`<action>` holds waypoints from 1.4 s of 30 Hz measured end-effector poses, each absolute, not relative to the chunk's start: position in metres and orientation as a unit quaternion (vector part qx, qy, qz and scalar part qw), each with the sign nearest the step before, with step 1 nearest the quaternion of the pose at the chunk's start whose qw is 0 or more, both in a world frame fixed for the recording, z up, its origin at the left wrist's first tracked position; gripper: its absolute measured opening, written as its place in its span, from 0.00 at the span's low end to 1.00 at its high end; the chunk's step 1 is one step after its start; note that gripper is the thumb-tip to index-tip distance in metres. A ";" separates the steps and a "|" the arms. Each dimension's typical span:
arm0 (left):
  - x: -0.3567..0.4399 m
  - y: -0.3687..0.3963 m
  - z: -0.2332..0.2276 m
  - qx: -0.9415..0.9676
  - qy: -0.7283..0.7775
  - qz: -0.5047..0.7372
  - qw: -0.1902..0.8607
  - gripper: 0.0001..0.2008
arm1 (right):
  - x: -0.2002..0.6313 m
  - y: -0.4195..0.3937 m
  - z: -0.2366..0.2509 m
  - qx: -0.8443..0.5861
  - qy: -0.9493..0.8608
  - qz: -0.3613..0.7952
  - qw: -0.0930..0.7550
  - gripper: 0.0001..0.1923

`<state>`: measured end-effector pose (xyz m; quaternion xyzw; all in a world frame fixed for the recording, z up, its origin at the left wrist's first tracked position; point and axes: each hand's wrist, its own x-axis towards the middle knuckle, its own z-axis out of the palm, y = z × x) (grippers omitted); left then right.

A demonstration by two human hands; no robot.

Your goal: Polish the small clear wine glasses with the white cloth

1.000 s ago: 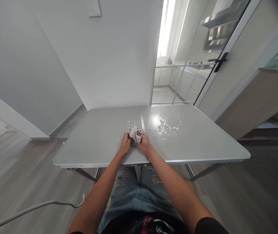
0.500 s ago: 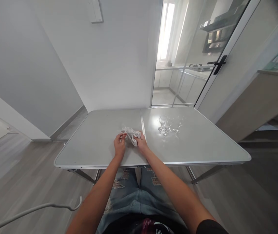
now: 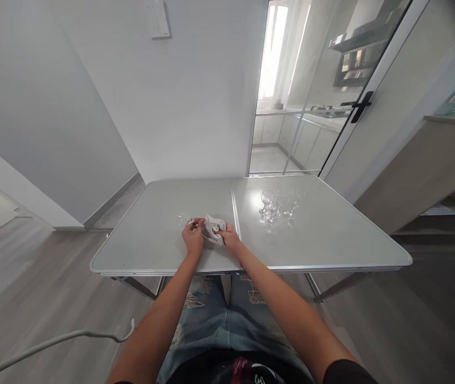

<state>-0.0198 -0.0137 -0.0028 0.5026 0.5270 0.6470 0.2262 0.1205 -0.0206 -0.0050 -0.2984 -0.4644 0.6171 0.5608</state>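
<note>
Head view showed the left hand [image 3: 193, 239] to the left of the tabletop's metal seam [image 3: 235, 208], its fingers closed on a clear glass [image 3: 181, 217] whose outline was too faint to trace fully, while the right hand [image 3: 230, 238], just beside the seam, was clamped on a bunched white cloth [image 3: 213, 230] that reached the left fingers. To the right of the seam, well apart from both hands, a cluster of stemmed glasses [image 3: 276, 208] sat close together on the tabletop [image 3: 311, 240], and beyond the seam's far end rose a white wall [image 3: 195, 106].
</note>
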 end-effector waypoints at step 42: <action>-0.006 -0.028 0.013 0.599 0.482 0.596 0.233 0.10 | 0.122 -0.027 0.010 -0.255 -0.430 0.682 0.534 0.20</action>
